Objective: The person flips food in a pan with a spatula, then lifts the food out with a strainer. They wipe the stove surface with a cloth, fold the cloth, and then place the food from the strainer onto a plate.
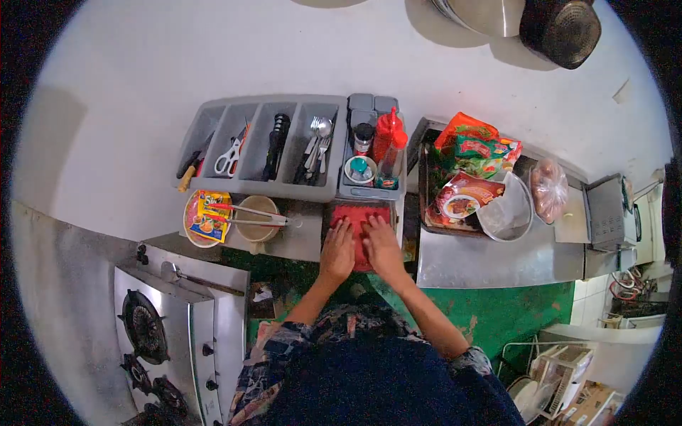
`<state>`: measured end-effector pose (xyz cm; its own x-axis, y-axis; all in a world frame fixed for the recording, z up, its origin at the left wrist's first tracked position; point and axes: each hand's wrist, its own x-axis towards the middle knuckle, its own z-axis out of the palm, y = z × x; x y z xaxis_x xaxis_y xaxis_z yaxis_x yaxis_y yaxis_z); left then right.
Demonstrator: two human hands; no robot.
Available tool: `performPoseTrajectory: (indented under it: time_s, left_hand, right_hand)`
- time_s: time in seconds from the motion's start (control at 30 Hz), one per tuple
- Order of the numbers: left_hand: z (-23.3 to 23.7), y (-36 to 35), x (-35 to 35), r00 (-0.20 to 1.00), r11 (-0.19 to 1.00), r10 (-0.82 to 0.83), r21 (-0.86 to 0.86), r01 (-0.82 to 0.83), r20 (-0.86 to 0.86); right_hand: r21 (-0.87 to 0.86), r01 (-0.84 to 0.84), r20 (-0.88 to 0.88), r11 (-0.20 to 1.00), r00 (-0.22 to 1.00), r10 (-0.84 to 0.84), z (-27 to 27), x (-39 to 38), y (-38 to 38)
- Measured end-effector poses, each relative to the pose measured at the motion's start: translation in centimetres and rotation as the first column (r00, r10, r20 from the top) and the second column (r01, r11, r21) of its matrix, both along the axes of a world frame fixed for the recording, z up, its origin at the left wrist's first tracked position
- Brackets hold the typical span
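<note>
Both hands lie side by side on a red cloth, which sits at the front edge of the counter, just below the grey cutlery tray. The left hand rests flat on the cloth's left half, fingers stretched out and released, gripping nothing. The right hand lies flat on the right half in the same way, palm down and fingers loose, its thumb side almost touching the left hand.

To the left of the cloth a bowl carries metal tongs across its rim, and beside it a noodle packet lies on a plate. In the tray behind are scissors and spoons and forks, with a red sauce bottle standing to their right. Further right a heap of snack packets fills a metal tray. A gas stove stands low on the left
</note>
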<state>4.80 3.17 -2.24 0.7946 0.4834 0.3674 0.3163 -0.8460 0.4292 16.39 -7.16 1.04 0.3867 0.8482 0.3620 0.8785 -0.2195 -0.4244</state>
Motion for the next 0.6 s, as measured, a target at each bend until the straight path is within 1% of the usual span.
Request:
performPoseTrajectory:
  time_s: [0.03, 0.1, 0.13, 0.2, 0.33, 0.37, 0.4, 0.43, 0.5, 0.53, 0.57, 0.6]
  left_hand:
    - [-0.1, -0.1, -0.2, 1.000, 1.000, -0.001, -0.003, 0.001, -0.001]
    - [0.0, 0.0, -0.5, 0.998, 1.000, 0.013, -0.026, -0.015, -0.068]
    - [0.2, 0.3, -0.3, 0.998, 1.000, 0.013, -0.023, -0.015, -0.068]
    - [0.5, 0.2, -0.2, 0.988, 0.989, 0.137, -0.052, -0.141, -0.071]
    - [1.0, 1.2, 0.5, 0.986, 0.993, 0.111, -0.026, -0.115, -0.121]
    - [1.2, 1.3, 0.8, 0.975, 0.992, 0.121, -0.016, -0.126, -0.186]
    - [1.2, 1.4, 1.0, 0.959, 0.991, 0.131, -0.005, -0.137, -0.250]
    - [0.8, 1.6, 1.2, 0.959, 0.991, 0.132, -0.006, -0.137, -0.249]
    - [0.1, 2.1, 1.8, 0.968, 0.985, 0.140, -0.072, -0.158, -0.209]
    - [-0.1, 2.2, 1.9, 0.968, 0.985, 0.140, -0.072, -0.158, -0.209]
    - [-0.3, 2.3, 2.2, 0.978, 0.988, 0.125, -0.065, -0.137, -0.170]
    - [-0.3, 2.3, 2.3, 0.985, 0.992, 0.109, -0.057, -0.117, -0.131]
  right_hand:
    - [-0.139, -0.017, 0.065, 0.990, 0.998, 0.027, -0.7, -0.2, 0.3]
    - [-0.167, -0.001, 0.085, 0.986, 0.996, 0.016, -1.4, -0.3, -0.1]
    - [-0.191, 0.015, 0.108, 0.982, 0.994, 0.005, -1.5, -0.2, 0.2]
    - [-0.203, 0.027, 0.119, 0.979, 0.993, -0.002, -1.8, -0.2, 0.3]
    - [-0.222, 0.073, 0.125, 0.972, 0.991, -0.046, -2.0, -0.5, 0.4]
    - [-0.224, 0.073, 0.125, 0.972, 0.991, -0.046, -1.9, -0.6, 0.5]
    - [-0.251, 0.090, 0.162, 0.964, 0.985, -0.050, -2.2, -0.6, 0.6]
    - [-0.276, 0.109, 0.199, 0.955, 0.979, -0.054, -2.4, -0.5, 0.7]
    - [-0.263, 0.124, 0.206, 0.957, 0.976, -0.070, -2.8, 1.0, 1.7]
    - [-0.249, 0.141, 0.212, 0.958, 0.973, -0.088, -2.8, 1.6, 1.8]
    - [-0.248, 0.142, 0.213, 0.958, 0.973, -0.089, -2.9, 1.9, 1.7]
    - [-0.222, 0.144, 0.145, 0.964, 0.983, -0.114, -2.6, 2.1, 1.5]
